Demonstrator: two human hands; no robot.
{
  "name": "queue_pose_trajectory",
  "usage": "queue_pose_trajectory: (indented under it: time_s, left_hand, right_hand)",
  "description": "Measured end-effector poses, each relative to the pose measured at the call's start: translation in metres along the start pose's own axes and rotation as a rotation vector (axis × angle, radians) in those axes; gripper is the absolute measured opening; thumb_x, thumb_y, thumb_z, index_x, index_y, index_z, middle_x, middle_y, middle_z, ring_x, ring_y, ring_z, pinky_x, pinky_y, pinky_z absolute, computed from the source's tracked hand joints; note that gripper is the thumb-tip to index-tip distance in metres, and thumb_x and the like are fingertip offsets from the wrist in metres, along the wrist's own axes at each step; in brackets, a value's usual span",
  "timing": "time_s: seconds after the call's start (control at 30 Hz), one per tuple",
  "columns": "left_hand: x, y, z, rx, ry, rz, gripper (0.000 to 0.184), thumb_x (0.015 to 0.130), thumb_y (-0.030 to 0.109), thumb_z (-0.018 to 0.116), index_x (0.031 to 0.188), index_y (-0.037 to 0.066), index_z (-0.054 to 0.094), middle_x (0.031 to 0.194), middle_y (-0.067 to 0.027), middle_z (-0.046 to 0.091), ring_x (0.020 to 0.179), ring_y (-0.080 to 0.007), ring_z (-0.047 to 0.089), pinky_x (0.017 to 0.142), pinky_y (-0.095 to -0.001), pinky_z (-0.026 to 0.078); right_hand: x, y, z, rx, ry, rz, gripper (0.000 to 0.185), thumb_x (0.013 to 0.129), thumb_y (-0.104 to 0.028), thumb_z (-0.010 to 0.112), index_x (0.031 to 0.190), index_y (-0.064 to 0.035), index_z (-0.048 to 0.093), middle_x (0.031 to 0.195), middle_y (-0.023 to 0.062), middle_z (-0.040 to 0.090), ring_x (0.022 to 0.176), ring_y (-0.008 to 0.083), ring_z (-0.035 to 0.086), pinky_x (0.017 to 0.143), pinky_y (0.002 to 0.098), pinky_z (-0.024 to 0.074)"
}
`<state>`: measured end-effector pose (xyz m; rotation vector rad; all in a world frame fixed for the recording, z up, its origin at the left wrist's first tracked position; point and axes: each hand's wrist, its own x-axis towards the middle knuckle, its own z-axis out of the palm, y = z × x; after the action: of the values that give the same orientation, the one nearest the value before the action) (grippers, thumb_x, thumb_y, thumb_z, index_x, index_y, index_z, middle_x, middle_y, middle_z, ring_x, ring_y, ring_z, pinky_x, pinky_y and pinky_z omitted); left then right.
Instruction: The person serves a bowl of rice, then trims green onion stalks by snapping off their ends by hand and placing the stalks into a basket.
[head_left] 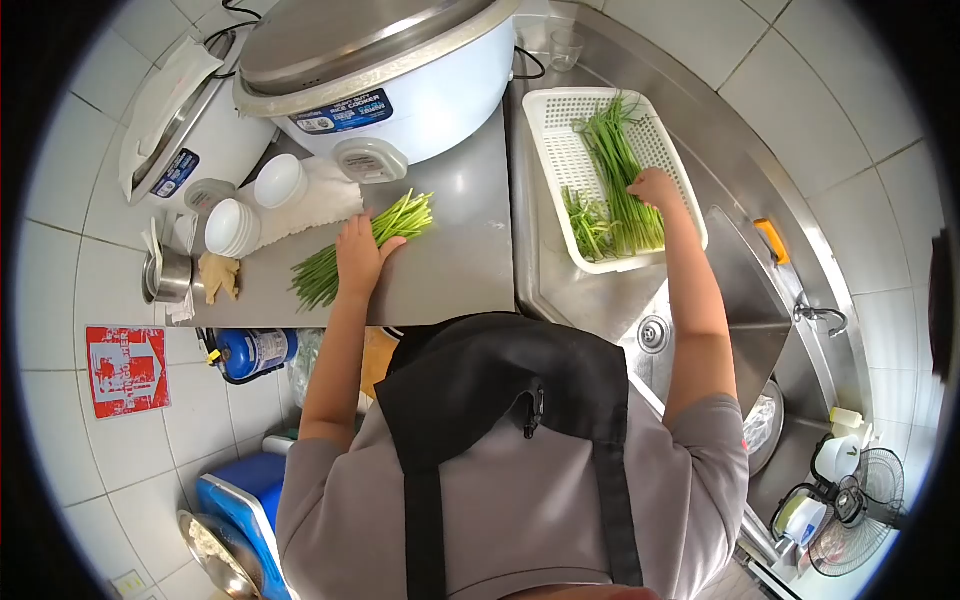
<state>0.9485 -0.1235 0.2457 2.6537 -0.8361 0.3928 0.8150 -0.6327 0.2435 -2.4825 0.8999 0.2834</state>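
Observation:
My left hand (pixel 362 255) lies over a bundle of chives (pixel 318 277) on the steel counter, fingers across the stalks and thumb spread to the right. Paler cut ends (pixel 408 214) of this bundle point up and right. Inside the white perforated basket (pixel 552 130) lie more long chives (pixel 610 150), with a shorter bunch (pixel 585 222) at the lower left. My right hand (pixel 655 188) reaches over the basket's right side, its fingers curled down onto the long chives. Its fingertips are partly hidden.
Behind the counter (pixel 455 270) stands a large rice cooker (pixel 400 110), with another cooker (pixel 205 145) to its left. White bowls (pixel 232 228), a ginger root (pixel 218 277) and a metal pot (pixel 168 275) sit at the left. The basket rests over the sink unit, near a drain (pixel 653 334) and faucet (pixel 820 316).

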Motion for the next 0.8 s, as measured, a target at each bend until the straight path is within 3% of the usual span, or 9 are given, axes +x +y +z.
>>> queue_pose_trajectory:
  time_s: [0.07,0.17,0.3,0.4,0.5,0.6,0.67,0.7,0.8]
  left_hand:
    - [0.000,0.003,-0.005,-0.021,-0.001,-0.014,0.085,0.066,0.061,0.059,0.121,-0.003,0.044,0.104,-0.0141,0.050,0.100,-0.0314,0.045,0.086,-0.0424,0.035]
    - [0.002,0.006,-0.020,-0.087,0.035,-0.013,0.092,0.063,0.059,0.065,0.125,-0.004,0.038,0.110,-0.0171,0.048,0.104,-0.0330,0.043,0.091,-0.0435,0.032]
    - [0.005,0.010,-0.043,-0.153,0.171,0.001,0.090,0.065,0.050,0.071,0.127,-0.004,0.035,0.117,-0.0219,0.044,0.109,-0.0366,0.039,0.096,-0.0451,0.028]
    - [0.011,0.021,-0.057,-0.191,0.251,0.065,0.084,0.068,0.044,0.071,0.126,-0.005,0.035,0.119,-0.0226,0.042,0.110,-0.0365,0.038,0.095,-0.0450,0.028]
    - [0.025,0.039,-0.058,-0.272,0.260,0.158,0.078,0.071,0.039,0.070,0.125,-0.005,0.036,0.121,-0.0224,0.040,0.112,-0.0361,0.037,0.096,-0.0450,0.027]
    - [0.032,0.069,-0.062,-0.341,0.247,0.215,0.074,0.072,0.037,0.069,0.124,-0.004,0.037,0.123,-0.0209,0.039,0.112,-0.0354,0.036,0.097,-0.0448,0.027]
    - [0.033,0.084,-0.065,-0.364,0.221,0.219,0.070,0.074,0.033,0.068,0.125,-0.003,0.037,0.124,-0.0200,0.040,0.113,-0.0350,0.036,0.098,-0.0436,0.027]
    - [0.033,0.088,-0.065,-0.390,0.189,0.226,0.066,0.075,0.029,0.066,0.126,-0.002,0.037,0.125,-0.0191,0.040,0.114,-0.0347,0.036,0.099,-0.0425,0.027]
    - [0.033,0.090,-0.064,-0.394,0.169,0.241,0.063,0.076,0.028,0.066,0.124,-0.001,0.039,0.124,-0.0180,0.040,0.114,-0.0341,0.036,0.098,-0.0420,0.028]
  right_hand:
    - [0.004,-0.001,0.011,-0.129,0.108,-0.124,0.029,0.066,-0.028,0.072,0.079,-0.0035,0.065,0.077,0.0135,0.064,0.079,0.0262,0.062,0.069,0.0382,0.0488]
    - [0.019,0.003,0.020,-0.210,0.141,-0.060,0.034,0.063,-0.030,0.074,0.086,-0.0056,0.065,0.087,0.0140,0.063,0.088,0.0280,0.060,0.075,0.0398,0.0475]
    - [-0.002,-0.007,-0.003,-0.280,0.189,-0.034,0.038,0.065,-0.030,0.074,0.092,-0.0055,0.064,0.092,0.0140,0.063,0.088,0.0295,0.060,0.077,0.0398,0.0478]
    - [-0.025,-0.038,-0.006,-0.255,0.078,-0.105,0.037,0.067,-0.030,0.073,0.091,-0.0040,0.064,0.095,0.0148,0.063,0.091,0.0295,0.060,0.079,0.0391,0.0481]
    - [-0.015,-0.034,0.028,-0.408,0.014,-0.159,0.031,0.068,-0.027,0.073,0.085,-0.0021,0.065,0.088,0.0146,0.065,0.079,0.0262,0.062,0.071,0.0373,0.0492]
    - [-0.013,-0.034,0.035,-0.621,-0.008,-0.062,0.027,0.069,-0.023,0.074,0.079,0.0009,0.065,0.078,0.0131,0.065,0.070,0.0252,0.063,0.063,0.0371,0.0510]
    - [-0.006,-0.029,0.028,-0.551,-0.461,0.033,0.026,0.066,-0.020,0.075,0.080,0.0004,0.065,0.077,0.0118,0.067,0.070,0.0236,0.065,0.064,0.0349,0.0524]
    - [-0.011,-0.029,0.020,-0.553,-0.461,0.032,0.026,0.066,-0.020,0.075,0.080,0.0004,0.065,0.077,0.0118,0.067,0.070,0.0236,0.065,0.064,0.0349,0.0524]
    - [-0.031,-0.027,-0.015,-0.194,-0.320,0.140,0.018,0.066,-0.012,0.071,0.071,0.0036,0.063,0.064,0.0133,0.063,0.053,0.0206,0.062,0.048,0.0291,0.0503]
